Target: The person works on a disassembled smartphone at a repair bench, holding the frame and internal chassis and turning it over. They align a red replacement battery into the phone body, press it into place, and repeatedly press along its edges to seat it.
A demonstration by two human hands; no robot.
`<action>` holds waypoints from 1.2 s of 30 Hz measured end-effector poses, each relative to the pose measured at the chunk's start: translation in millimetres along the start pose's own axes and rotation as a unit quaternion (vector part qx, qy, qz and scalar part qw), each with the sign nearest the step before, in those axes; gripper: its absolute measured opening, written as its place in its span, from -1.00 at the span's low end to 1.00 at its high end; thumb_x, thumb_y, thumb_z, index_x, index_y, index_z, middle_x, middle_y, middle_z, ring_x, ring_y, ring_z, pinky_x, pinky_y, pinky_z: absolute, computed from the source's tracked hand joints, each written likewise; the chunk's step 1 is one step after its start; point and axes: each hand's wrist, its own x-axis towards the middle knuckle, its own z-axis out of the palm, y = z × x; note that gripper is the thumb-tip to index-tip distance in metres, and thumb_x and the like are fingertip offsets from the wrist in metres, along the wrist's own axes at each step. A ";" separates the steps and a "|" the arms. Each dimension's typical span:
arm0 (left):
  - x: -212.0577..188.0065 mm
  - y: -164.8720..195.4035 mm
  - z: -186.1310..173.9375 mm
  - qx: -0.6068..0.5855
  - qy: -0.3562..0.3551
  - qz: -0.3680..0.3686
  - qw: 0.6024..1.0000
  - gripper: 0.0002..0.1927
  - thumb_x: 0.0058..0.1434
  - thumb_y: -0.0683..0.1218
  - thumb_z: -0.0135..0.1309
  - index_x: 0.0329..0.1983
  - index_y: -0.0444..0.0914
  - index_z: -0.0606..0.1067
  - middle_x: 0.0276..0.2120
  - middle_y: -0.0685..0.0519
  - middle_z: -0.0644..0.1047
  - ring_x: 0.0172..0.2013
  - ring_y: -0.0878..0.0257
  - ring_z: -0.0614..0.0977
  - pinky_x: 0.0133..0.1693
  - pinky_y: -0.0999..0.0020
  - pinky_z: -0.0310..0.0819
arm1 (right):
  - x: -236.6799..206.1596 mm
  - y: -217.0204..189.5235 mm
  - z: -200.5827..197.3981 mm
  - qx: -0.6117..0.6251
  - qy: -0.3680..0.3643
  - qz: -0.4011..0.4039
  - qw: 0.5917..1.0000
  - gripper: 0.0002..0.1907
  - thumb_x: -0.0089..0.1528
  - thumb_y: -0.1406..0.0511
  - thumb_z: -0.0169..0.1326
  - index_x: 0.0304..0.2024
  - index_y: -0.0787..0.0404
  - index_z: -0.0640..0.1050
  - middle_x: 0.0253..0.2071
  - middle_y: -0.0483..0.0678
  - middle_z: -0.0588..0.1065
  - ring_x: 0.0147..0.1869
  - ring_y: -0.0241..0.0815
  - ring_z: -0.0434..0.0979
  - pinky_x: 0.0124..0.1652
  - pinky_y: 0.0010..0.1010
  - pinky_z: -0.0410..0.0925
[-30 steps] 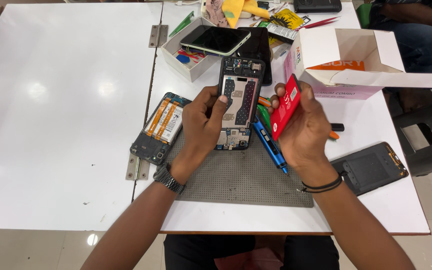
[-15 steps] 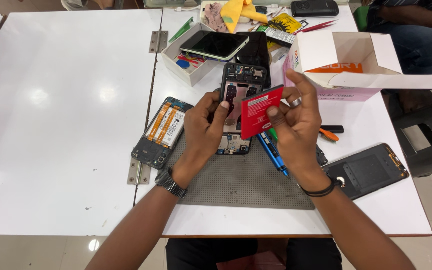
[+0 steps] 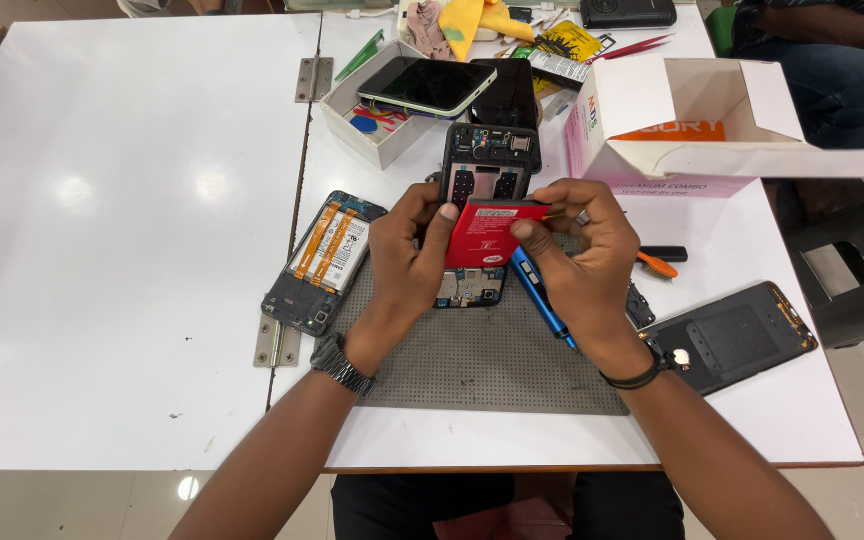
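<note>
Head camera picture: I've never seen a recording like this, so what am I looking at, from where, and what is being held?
It is one camera worn on a person's head, looking down at their own bare hands over a white table. Left hand and right hand together hold a red flat pack, thumbs on its face, above an opened phone with its insides showing. Beneath lies a grey work mat. Nearby: another opened phone with orange strips, a blue tool, a black back cover, and an open white carton.
</note>
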 end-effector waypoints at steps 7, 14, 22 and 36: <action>-1.0 -3.9 0.2 -0.012 0.007 -0.003 1.000 -0.68 0.49 0.01 -0.05 -0.04 -0.38 0.48 -0.46 0.02 0.62 -0.44 0.43 0.59 -0.40 0.50 0.43 | 2.1 1.7 0.1 0.055 0.007 0.064 0.996 -0.66 0.27 0.31 0.28 0.01 0.30 0.47 -0.18 -0.03 0.57 -0.09 -0.32 0.63 -0.09 -0.51 0.55; -0.4 0.8 -2.1 -0.019 -0.007 0.011 1.000 -0.62 0.51 0.07 -0.10 -0.04 -0.38 0.46 -0.41 0.01 0.61 -0.39 0.43 0.59 -0.36 0.49 0.44 | 1.1 1.7 3.8 0.040 -0.011 0.028 0.999 -0.69 0.27 0.39 0.28 -0.01 0.33 0.47 -0.12 -0.01 0.57 -0.02 -0.26 0.65 -0.02 -0.44 0.59; -2.2 7.8 -8.5 0.026 -0.032 0.078 0.996 -0.38 0.53 0.28 -0.23 -0.09 -0.39 0.46 -0.50 0.01 0.49 -0.48 0.30 0.53 -0.41 0.41 0.30 | 3.1 -4.0 5.9 0.005 -0.017 -0.028 0.999 -0.73 0.26 0.46 0.29 -0.05 0.35 0.49 0.03 -0.07 0.38 0.04 -0.31 0.56 0.01 -0.42 0.53; 0.1 12.8 -10.9 0.043 -0.026 0.106 0.993 -0.25 0.48 0.39 -0.27 -0.24 -0.36 0.55 -0.62 0.07 0.42 -0.60 0.34 0.45 -0.52 0.40 0.18 | 1.5 -9.2 10.1 -0.056 -0.017 -0.082 0.995 -0.70 0.23 0.45 0.33 -0.06 0.32 0.51 -0.04 -0.03 0.43 -0.06 -0.25 0.65 -0.07 -0.45 0.54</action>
